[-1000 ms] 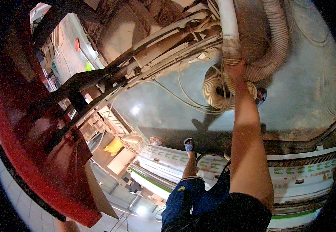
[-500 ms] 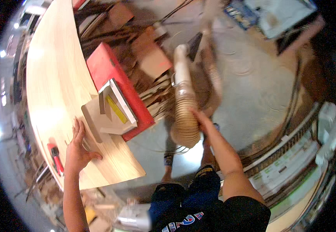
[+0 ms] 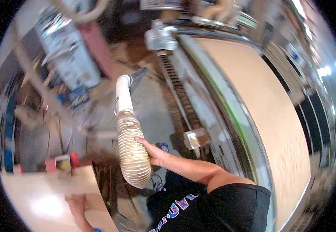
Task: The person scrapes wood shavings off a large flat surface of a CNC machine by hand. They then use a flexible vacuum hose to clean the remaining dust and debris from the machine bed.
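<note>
While the right hand [image 3: 152, 151] closes its fingers around the ribbed beige suction hose [image 3: 134, 154] with its white rigid nozzle [image 3: 124, 96] over the floor, the left hand [image 3: 77, 205] lies flat at the pale wooden bench [image 3: 40, 201] edge; judging by this, carrying is underway, and aiming the nozzle needs a steady grip.

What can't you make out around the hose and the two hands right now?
- Right hand: its fingers wrap behind the ribbed hose, so the grip is hidden.
- Hose nozzle: motion blur hides its opening.
- Left hand: blurred on the pale board, near the lower edge.
- Red box: blurred.
</note>
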Available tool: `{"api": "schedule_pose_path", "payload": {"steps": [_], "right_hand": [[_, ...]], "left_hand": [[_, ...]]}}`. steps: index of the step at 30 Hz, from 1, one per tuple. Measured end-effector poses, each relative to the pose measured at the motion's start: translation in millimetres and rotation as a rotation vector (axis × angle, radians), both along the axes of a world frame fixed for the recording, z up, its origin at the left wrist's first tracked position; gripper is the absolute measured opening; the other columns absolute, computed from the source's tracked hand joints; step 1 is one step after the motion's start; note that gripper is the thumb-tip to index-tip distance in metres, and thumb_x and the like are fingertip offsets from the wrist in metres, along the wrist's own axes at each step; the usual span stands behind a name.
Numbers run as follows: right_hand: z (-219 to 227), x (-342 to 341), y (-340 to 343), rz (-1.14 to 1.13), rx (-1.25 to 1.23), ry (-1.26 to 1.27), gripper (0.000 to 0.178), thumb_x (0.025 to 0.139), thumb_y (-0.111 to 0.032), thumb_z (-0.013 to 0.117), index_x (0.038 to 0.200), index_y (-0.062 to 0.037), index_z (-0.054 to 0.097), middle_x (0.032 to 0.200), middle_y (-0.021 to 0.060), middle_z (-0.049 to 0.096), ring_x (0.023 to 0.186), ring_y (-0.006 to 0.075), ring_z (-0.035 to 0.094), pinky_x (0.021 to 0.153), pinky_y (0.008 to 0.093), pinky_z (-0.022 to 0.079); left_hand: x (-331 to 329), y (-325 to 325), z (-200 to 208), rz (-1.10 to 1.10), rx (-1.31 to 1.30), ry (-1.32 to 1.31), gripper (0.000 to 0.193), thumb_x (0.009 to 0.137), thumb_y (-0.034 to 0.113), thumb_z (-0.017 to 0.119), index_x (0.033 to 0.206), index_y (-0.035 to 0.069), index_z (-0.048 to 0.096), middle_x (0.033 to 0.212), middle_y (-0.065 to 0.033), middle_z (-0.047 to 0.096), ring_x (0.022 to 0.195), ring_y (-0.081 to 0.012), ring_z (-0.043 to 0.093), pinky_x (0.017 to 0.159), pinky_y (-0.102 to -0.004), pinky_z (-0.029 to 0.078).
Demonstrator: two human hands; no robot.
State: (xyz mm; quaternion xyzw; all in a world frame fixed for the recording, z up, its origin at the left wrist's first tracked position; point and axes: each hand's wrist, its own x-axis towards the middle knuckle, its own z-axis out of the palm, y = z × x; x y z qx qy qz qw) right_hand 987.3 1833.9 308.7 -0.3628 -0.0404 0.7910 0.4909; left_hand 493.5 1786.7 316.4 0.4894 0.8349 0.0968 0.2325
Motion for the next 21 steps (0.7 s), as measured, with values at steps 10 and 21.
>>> {"api": "schedule_pose_path", "payload": {"steps": [10,21], "right_hand": [[119.6,143.7,-221.0,-0.686,0.534,-0.028,0.096,0.09,-0.067,0.069,0.154,0.0,0.044,0.143,0.0226,0.062,0.13,0.0336,0.064,0.114,0.0486,0.054],[116.8,303.2,-421.5,-1.198,0.658,0.162,0.1,0.086,-0.076,0.068,0.146,0.0021,0.049,0.125,0.0249,0.066,0.113,0.036,0.068,0.098,0.0498,0.061]], "left_hand": [[240.3,-86.7,72.8,-0.581,0.504,-0.299,0.113,0.081,0.029,0.089,0.168,0.0,0.024,0.171,-0.0272,0.031,0.158,-0.039,0.031,0.129,-0.0487,0.028],[566.6,-266.5,3.1,-1.337,0.436,-0.621,0.156,0.05,0.038,0.108,0.167,-0.002,0.014,0.17,-0.0266,0.026,0.156,-0.0402,0.035,0.127,-0.0488,0.033]]}}
